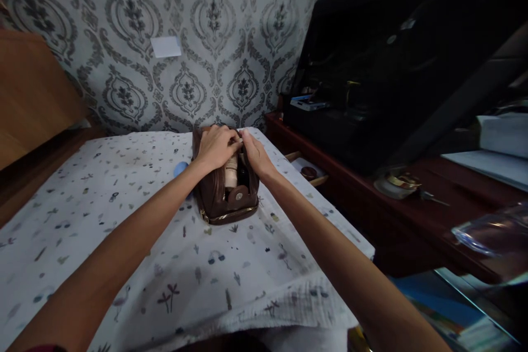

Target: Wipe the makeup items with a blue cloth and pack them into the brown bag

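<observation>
A dark brown leather-like pouch point(214, 210) with a gold zipper lies open on the printed white cloth point(165, 264). Inside it rests a beige tube or bottle point(231, 175), with something dark beside it. My left hand point(218, 146) lies over the pouch's far left side, its fingers bent in at the opening; whatever they grip is hidden. My right hand point(254, 154) closes on the right rim of the opening, thumb side up. Just left of the pouch, a round light-blue thing point(180, 168) is partly covered by my left forearm.
To the right stands a dark red wooden desk point(445, 187) with a large black screen point(371, 77), a glass dish point(394, 184) and papers. A drawer point(315, 173) beside the cloth is partly pulled out. A brown wooden panel point(37, 93) rises at left; patterned wallpaper backs everything.
</observation>
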Motion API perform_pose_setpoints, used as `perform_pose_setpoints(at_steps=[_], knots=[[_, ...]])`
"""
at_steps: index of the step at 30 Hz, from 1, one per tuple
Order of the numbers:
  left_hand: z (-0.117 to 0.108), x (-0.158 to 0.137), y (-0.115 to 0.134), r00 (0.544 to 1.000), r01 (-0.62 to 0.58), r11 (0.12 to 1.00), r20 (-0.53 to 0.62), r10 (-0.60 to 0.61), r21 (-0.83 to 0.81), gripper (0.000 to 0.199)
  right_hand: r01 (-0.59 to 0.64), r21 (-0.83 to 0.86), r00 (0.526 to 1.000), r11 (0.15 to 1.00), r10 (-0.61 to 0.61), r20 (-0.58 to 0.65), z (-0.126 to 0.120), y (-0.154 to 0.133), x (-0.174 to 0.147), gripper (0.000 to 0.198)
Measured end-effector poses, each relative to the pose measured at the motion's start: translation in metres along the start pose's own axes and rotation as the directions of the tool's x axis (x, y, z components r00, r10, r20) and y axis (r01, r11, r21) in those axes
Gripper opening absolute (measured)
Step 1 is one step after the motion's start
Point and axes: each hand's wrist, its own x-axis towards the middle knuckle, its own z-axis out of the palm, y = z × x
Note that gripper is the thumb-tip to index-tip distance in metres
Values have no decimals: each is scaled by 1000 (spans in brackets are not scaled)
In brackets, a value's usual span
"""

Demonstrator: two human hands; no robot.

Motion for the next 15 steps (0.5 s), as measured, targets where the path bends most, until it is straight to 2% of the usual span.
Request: perform_pose_setpoints(at_steps=[8,15], knots=[[-2,-1,-1,1000,-9,1000,12,10,-8,25,-10,5,1000,1000,10,17,-1,-1,0,83],[1,-1,-2,1000,-8,1000,-2,8,-16,25,37,-36,998,999,-35,52,-3,-1,0,81]])
